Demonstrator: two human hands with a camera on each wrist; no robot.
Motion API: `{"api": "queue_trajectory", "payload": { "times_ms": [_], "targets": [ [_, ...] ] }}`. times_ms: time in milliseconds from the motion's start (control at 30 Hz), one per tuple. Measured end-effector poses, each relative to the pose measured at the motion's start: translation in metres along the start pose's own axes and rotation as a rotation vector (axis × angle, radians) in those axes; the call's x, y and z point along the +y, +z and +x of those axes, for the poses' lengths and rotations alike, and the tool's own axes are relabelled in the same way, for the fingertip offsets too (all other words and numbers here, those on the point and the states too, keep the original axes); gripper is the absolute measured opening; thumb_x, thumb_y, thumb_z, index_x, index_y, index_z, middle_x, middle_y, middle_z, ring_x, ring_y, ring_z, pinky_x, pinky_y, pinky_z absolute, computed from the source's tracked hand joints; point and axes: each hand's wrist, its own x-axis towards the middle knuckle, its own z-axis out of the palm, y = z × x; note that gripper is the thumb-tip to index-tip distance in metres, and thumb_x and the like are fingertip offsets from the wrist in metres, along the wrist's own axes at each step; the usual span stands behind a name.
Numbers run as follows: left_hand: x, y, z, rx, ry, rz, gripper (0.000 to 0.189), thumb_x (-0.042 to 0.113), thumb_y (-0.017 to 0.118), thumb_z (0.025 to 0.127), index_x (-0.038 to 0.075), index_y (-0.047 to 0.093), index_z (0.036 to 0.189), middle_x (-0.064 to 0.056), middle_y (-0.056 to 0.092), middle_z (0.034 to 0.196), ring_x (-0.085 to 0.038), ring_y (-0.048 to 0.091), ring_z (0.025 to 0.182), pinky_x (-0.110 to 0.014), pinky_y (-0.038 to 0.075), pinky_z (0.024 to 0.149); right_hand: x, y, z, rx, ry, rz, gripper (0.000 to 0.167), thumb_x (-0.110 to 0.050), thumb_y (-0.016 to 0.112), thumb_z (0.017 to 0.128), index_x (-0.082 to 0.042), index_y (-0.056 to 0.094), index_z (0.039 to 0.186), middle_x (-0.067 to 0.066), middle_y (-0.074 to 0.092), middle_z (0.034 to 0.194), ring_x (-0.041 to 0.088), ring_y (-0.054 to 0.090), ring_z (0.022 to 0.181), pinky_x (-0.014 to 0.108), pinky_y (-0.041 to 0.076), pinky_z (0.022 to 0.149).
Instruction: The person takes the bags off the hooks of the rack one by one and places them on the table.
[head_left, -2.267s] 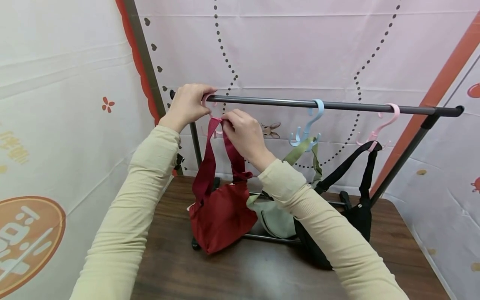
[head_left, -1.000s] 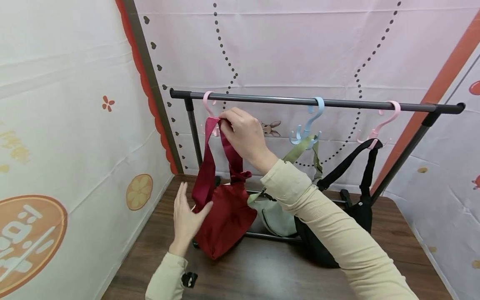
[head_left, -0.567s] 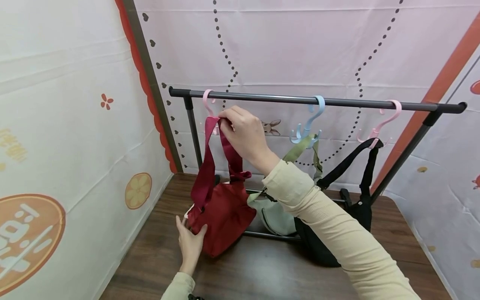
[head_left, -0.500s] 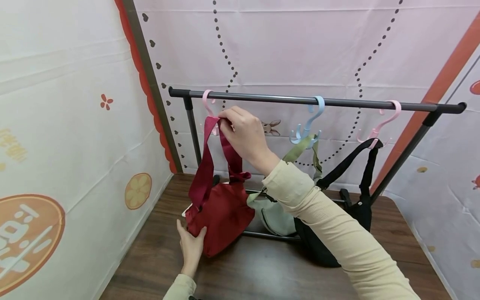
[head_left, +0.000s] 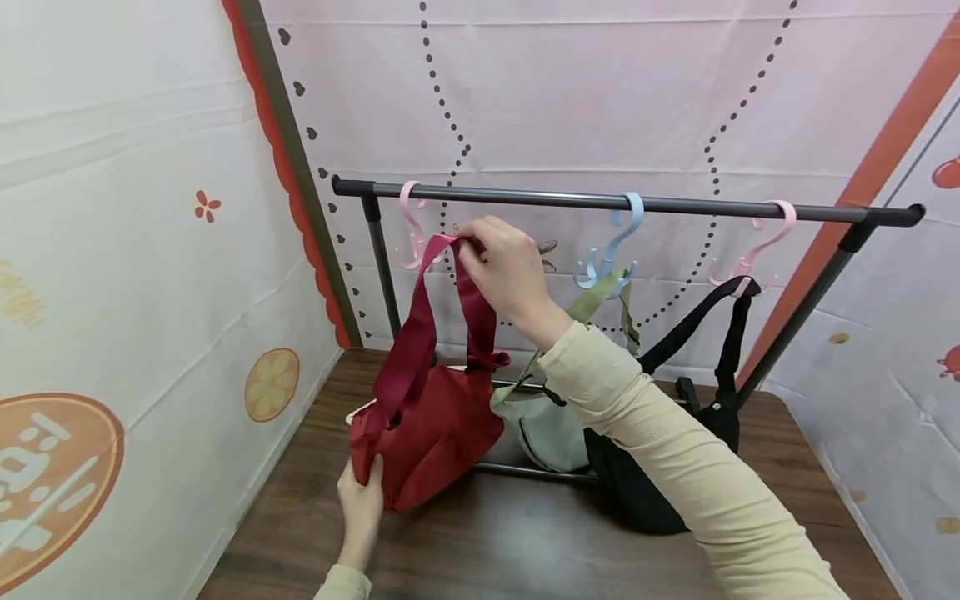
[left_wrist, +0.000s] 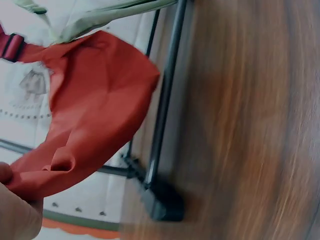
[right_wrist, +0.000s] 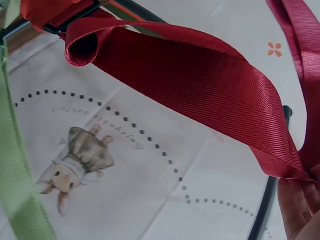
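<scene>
My right hand (head_left: 510,271) pinches the top of the dark red strap (head_left: 408,358) of a red bag (head_left: 435,433). The strap's loop stands just right of the left pink hook hanger (head_left: 409,212) and looks apart from it. My left hand (head_left: 361,504) grips the bag's lower left corner, thumb in front. In the left wrist view the red fabric (left_wrist: 100,100) stretches away from those fingers, creased near the grip. In the right wrist view the strap (right_wrist: 190,80) runs slack and twisted from a black buckle (right_wrist: 72,15) to the right fingers (right_wrist: 297,205).
A black rail (head_left: 517,197) crosses above the wooden table (head_left: 525,550). From its blue hook hanger (head_left: 618,242) hangs a pale green bag (head_left: 555,437), beside the red one. A black bag (head_left: 637,492) hangs from the right pink hook hanger (head_left: 765,246). Printed cloth walls (head_left: 187,292) enclose the table.
My left hand has left the pink hanger, come down and taken hold of the bag's corner, drawing it left. My right hand, still pinching the strap, has shifted slightly right, away from that hanger.
</scene>
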Motion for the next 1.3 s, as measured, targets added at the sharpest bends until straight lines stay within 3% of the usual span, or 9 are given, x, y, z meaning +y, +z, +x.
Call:
{"api": "queue_trajectory", "payload": {
  "times_ms": [133,367,533,700,900,1100,1300],
  "targets": [
    [0.023,-0.011,0.001,-0.008,0.054,-0.001,0.008,-0.011,0.056,0.082,-0.013,0.060,0.088,-0.020,0.060,0.078,0.003,0.051,0.067,-0.011,0.040,0.060,0.010,0.004,-0.005,-0.029,0.070,-0.011,0.015,-0.004,0.054,0.084,-0.006,0.068,0.086,0.004,0.066,0.083,0.014,0.057,0.073,0.026,0.046,0.067],
    [0.035,-0.022,0.004,0.004,0.095,-0.083,0.012,-0.014,0.054,0.082,-0.014,0.059,0.092,0.011,0.059,0.076,0.003,0.052,0.069,-0.009,0.040,0.061,0.026,0.014,-0.017,-0.133,0.267,-0.004,0.017,-0.007,0.053,0.086,-0.006,0.069,0.091,0.006,0.067,0.086,0.017,0.058,0.075,0.030,0.046,0.068],
    [0.048,-0.028,0.006,-0.017,0.106,-0.115,0.012,-0.015,0.053,0.082,-0.015,0.059,0.092,0.011,0.060,0.076,0.002,0.052,0.069,-0.010,0.041,0.061,0.040,0.025,-0.026,-0.154,0.373,0.005,0.018,-0.008,0.054,0.085,-0.007,0.070,0.092,0.006,0.068,0.087,0.018,0.061,0.078,0.032,0.047,0.070],
    [0.066,-0.035,0.010,-0.024,0.153,-0.087,0.009,-0.016,0.053,0.081,-0.015,0.059,0.088,0.014,0.059,0.075,0.003,0.051,0.068,-0.011,0.040,0.060,0.050,0.036,-0.033,-0.182,0.446,0.021,0.018,-0.008,0.054,0.085,-0.006,0.069,0.094,0.007,0.068,0.088,0.019,0.061,0.078,0.032,0.047,0.068],
    [0.084,-0.045,0.018,-0.016,0.219,-0.032,0.009,-0.018,0.054,0.080,-0.013,0.060,0.085,0.014,0.057,0.073,0.005,0.048,0.065,-0.011,0.038,0.058,0.057,0.052,-0.049,-0.239,0.474,0.042,0.019,-0.009,0.054,0.084,-0.006,0.070,0.096,0.006,0.068,0.088,0.019,0.062,0.077,0.033,0.048,0.068],
    [0.097,-0.051,0.026,-0.054,0.260,-0.010,0.008,-0.018,0.053,0.080,-0.014,0.058,0.083,0.012,0.056,0.071,0.003,0.047,0.063,-0.012,0.037,0.056,0.057,0.066,-0.070,-0.311,0.489,0.114,0.018,-0.006,0.054,0.086,-0.005,0.069,0.094,0.008,0.068,0.086,0.019,0.063,0.077,0.031,0.049,0.068],
    [0.098,-0.056,0.037,-0.079,0.286,-0.031,0.011,-0.019,0.052,0.079,-0.014,0.058,0.086,0.018,0.057,0.078,0.003,0.051,0.069,-0.011,0.039,0.060,0.055,0.075,-0.097,-0.419,0.411,0.199,0.017,-0.006,0.055,0.088,-0.008,0.070,0.095,0.005,0.067,0.088,0.015,0.063,0.074,0.027,0.050,0.065]
  ]
}}
